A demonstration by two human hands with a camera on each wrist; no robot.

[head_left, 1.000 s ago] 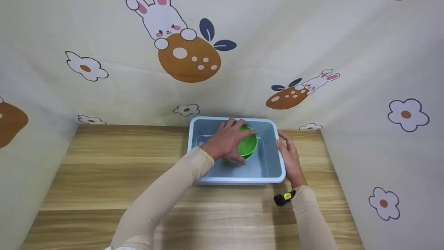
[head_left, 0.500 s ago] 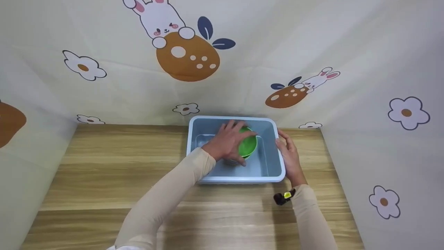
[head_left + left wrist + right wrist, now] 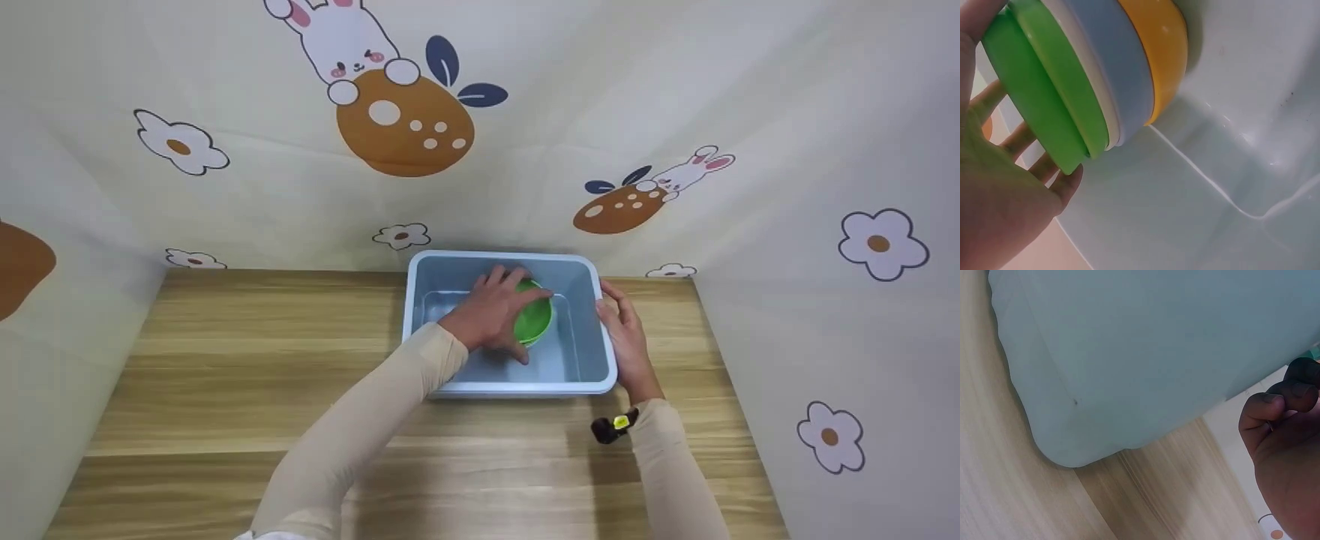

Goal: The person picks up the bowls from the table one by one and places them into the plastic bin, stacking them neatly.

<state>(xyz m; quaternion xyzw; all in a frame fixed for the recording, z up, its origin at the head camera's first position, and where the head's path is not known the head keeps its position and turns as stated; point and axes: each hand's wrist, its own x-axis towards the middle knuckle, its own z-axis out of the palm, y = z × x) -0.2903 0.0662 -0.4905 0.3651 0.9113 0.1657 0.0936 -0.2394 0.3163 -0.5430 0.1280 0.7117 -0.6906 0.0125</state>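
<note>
A light blue plastic tub (image 3: 517, 388) stands at the back of the wooden table. Inside it my left hand (image 3: 491, 309) grips a stack of nested bowls, the green bowl (image 3: 536, 321) outermost. The left wrist view shows the stack tilted on edge: green bowl (image 3: 1039, 95), then a white one (image 3: 1088, 84), a blue one (image 3: 1120, 62) and an orange one (image 3: 1159, 45) nearest the tub floor (image 3: 1213, 197). Fingers of my left hand (image 3: 994, 208) curl behind the green bowl. My right hand (image 3: 622, 334) holds the tub's right rim, fingers curled (image 3: 1286, 455) beside the outer wall (image 3: 1145, 354).
The wooden table (image 3: 225, 360) stretches left and in front of the tub. Cloth walls printed with rabbits and flowers (image 3: 405, 120) close in the back and both sides. A small black and yellow device (image 3: 613, 427) sits at my right wrist.
My left hand has sunk a little lower into the tub with the bowl stack. The right hand has stayed on the rim.
</note>
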